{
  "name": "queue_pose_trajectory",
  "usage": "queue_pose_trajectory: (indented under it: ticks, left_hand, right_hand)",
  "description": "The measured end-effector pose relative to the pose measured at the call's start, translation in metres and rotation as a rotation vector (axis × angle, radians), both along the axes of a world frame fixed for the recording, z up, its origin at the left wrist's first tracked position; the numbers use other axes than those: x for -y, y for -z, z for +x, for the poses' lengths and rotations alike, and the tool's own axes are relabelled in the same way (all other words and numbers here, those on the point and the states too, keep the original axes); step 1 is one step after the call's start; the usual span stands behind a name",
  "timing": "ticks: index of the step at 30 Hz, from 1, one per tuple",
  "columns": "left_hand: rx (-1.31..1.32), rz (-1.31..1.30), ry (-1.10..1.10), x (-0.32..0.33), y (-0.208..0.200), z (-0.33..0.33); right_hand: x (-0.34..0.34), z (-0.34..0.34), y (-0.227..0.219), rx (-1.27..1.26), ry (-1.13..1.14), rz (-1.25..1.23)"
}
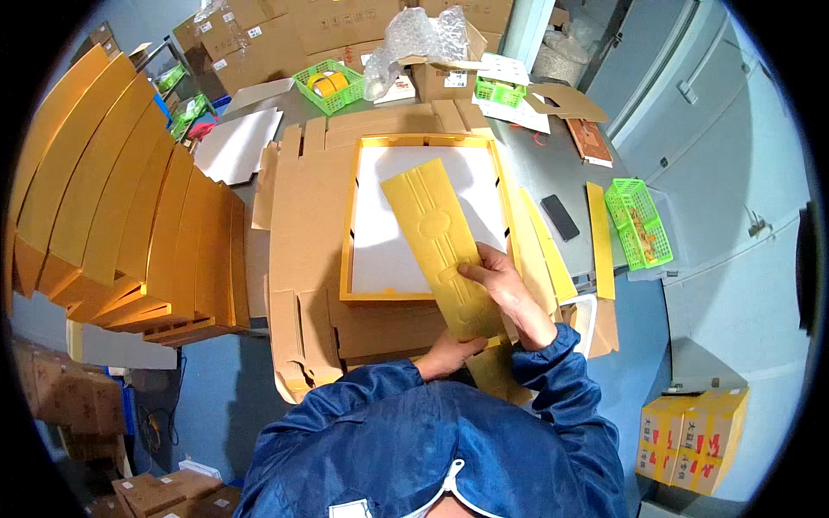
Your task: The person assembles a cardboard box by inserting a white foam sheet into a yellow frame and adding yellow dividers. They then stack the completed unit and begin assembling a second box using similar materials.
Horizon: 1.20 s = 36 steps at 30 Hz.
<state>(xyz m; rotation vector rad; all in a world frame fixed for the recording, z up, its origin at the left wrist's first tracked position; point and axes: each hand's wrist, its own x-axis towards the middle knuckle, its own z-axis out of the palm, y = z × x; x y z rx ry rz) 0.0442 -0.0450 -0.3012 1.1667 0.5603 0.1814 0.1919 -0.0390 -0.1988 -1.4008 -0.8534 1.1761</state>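
Note:
A long gold panel with an embossed circle and raised lines is held tilted in front of me, over a yellow frame. My right hand grips its right edge, thumb on the top face. At its lower end my left hand pinches the near edge, its fingers partly hidden beneath. Another gold piece shows just below the panel, close to my jacket. The yellow frame has a white inside and lies on a flattened cardboard sheet.
Yellow box-like frames stand stacked at the left. On the right lie yellow strips, a black phone and a green basket of small parts. Tape rolls fill another green basket at the back, near bubble wrap.

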Motion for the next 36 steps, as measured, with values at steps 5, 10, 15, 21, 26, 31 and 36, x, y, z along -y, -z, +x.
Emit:
queue_pose_trajectory:
  ticks: [5, 10, 15, 21, 26, 31, 36]
  left_hand:
    - [0.046, 0.003, 0.045, 0.009, 0.011, 0.005]
    - [0.103, -0.445, 0.209, 0.004, 0.005, 0.005]
    - [0.303, -0.701, 0.282, 0.010, -0.011, 0.020]
    - [0.306, -0.993, 0.295, 0.016, 0.022, 0.051]
    - [0.219, -0.701, -0.021, -0.007, -0.021, 0.117]
    - [0.162, -0.603, 0.243, -0.025, -0.043, 0.184]
    - [0.044, -0.601, 0.478, -0.016, -0.035, 0.237]
  right_hand:
    - [-0.001, 0.000, 0.014, 0.039, 0.059, 0.049]
    - [-0.001, 0.007, 0.012, 0.029, 0.098, 0.024]
    - [0.014, 0.045, 0.023, -0.095, 0.150, 0.079]
    - [0.053, 0.094, 0.009, -0.252, 0.185, 0.005]
    - [0.097, 0.126, 0.015, -0.271, 0.259, -0.018]
    - [0.116, 0.154, 0.020, -0.230, 0.295, 0.056]
    - [0.149, 0.198, 0.027, -0.226, 0.309, 0.015]
